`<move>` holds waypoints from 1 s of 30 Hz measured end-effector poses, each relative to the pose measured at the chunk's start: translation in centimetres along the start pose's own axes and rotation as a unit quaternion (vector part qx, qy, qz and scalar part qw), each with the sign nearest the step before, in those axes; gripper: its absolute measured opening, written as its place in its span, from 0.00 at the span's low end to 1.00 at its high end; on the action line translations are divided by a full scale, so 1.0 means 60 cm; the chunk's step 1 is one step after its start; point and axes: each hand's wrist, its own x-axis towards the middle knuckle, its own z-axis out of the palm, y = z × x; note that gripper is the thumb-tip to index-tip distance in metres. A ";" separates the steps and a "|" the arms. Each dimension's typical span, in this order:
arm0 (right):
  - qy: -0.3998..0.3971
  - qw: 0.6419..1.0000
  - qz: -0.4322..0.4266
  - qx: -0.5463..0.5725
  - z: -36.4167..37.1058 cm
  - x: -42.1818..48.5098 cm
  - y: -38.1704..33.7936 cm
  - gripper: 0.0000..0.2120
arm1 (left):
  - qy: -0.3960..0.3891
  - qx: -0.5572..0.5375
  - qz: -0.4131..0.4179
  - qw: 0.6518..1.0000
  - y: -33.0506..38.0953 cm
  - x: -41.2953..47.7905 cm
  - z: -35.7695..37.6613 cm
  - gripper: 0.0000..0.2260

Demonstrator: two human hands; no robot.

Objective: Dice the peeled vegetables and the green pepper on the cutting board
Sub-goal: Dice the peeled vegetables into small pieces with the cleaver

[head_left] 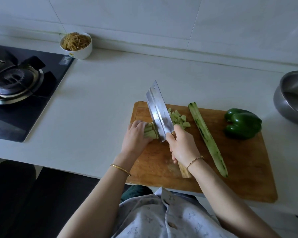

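Our left hand curls over the strips; our right hand, just beside it, grips the cleaver, dice lying just beyond.

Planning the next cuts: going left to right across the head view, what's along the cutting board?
Left hand holding vegetable strips → cleaver in the right hand → long peeled vegetable → green pepper → metal pot.

One cleaver, one green pepper, two bowls
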 end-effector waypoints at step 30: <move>0.000 0.999 -0.015 -0.048 0.014 0.002 -0.004 0.11 | 0.013 -0.003 -0.001 1.000 -0.003 -0.005 0.002 0.21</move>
